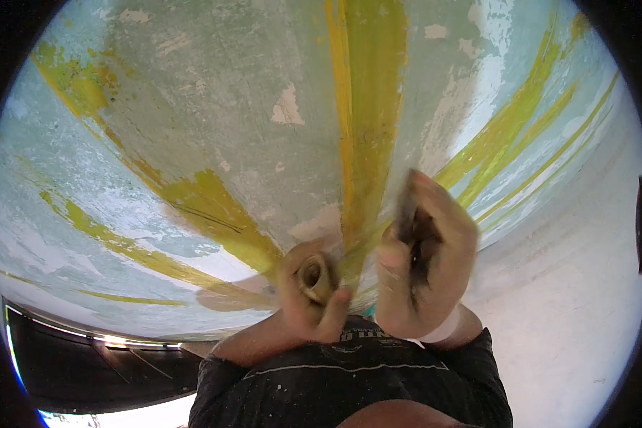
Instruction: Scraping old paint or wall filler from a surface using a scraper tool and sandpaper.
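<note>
My left hand [310, 299] is curled around a tan rolled tube [315, 275], its open end facing the camera. The tube looks like a rolled sheet, perhaps abrasive paper. Beside it, my right hand [444, 262] is half closed, with a thin dark piece [405, 211] pinched between thumb and fingers. Motion blur hides what that piece is. Dark smudges mark the inside of the right hand. Both hands are in front of a large painted surface [235, 123], patchy grey-green and white with yellow bands [374, 96]. Whether either hand touches the surface cannot be made out.
Pale bare patches [289, 107] show through the worn paint. On the right a plain whitish surface [556, 331] adjoins it. A dark panelled structure [101, 364] with bright light along its edge is at lower left. My black shirt [353, 385] fills the bottom.
</note>
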{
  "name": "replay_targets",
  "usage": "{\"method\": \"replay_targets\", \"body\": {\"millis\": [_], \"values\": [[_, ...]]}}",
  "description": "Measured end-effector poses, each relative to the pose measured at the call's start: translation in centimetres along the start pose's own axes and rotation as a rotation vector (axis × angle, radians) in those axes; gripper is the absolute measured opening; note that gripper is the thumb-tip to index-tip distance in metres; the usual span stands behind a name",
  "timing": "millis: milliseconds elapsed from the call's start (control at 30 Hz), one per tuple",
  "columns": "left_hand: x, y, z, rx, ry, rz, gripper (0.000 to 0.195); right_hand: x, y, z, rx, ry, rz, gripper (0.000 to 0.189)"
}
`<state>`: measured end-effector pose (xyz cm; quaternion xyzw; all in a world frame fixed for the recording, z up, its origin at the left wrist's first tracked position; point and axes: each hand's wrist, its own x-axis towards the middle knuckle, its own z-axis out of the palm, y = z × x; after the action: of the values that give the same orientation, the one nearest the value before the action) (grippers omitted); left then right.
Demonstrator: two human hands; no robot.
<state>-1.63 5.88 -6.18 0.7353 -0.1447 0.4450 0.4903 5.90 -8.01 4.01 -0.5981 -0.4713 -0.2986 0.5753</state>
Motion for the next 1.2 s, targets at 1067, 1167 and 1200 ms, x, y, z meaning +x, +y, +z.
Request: {"method": "replay_targets", "body": {"millis": [1067, 1167, 1200], "values": [[2.6, 0.4, -9.7, 1.069, 0.495, 0.245, 0.08, 5.4, -5.0, -1.5, -0.814, -0.12, 0.091, 0.031], [2.0, 0.6, -10.6, 1.109, 0.498, 0.249, 0.08, 5.7, -5.1, -0.4, -0.812, -0.108, 0.062, 0.031], [2.2, 0.7, -10.3, 1.14, 0.484, 0.244, 0.081, 5.6, -5.1, -0.5, -0.819, -0.096, 0.067, 0.031]]}}
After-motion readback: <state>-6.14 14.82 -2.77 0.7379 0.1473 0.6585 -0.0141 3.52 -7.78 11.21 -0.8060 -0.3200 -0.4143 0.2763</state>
